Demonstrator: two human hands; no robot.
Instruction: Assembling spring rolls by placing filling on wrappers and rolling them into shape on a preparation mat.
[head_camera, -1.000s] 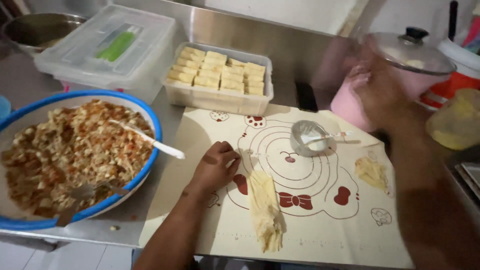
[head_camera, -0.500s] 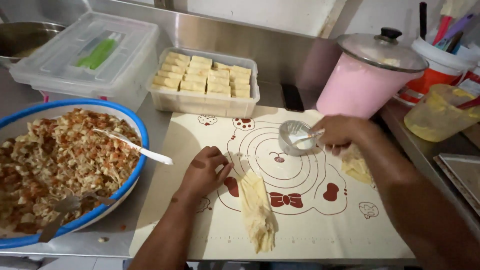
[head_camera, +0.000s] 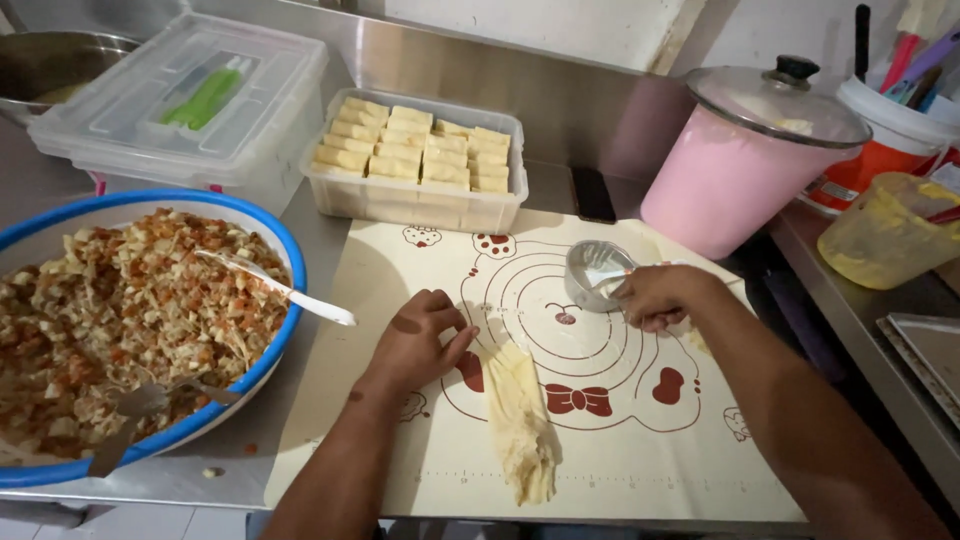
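A steel tabletop (head_camera: 300, 470) carries a cream baking mat (head_camera: 420, 470) printed with rings and red bows. At the left stands a wide blue-rimmed bowl (head_camera: 290, 290) of chopped filling with a white spoon (head_camera: 290, 292) leaning in it. Behind it sits a lidded clear box (head_camera: 180, 95), and beside that an open clear tub (head_camera: 420, 205) packed with pale folded pieces. At the right rear stands a pink pot (head_camera: 725, 185) under a glass lid.

On the mat lies a long pale rolled wrapper (head_camera: 520, 425), running toward the near edge. The left hand (head_camera: 420, 340) rests flat on the mat, fingers loosely curled, its grip holding nothing; its fingertips touch the roll's far end, just to the left of it. The right hand (head_camera: 660, 295) is well apart from the roll, to its right, its fingers bent at the rim of a small metal cup (head_camera: 595, 275) of white liquid; whether its grip holds anything I cannot tell.
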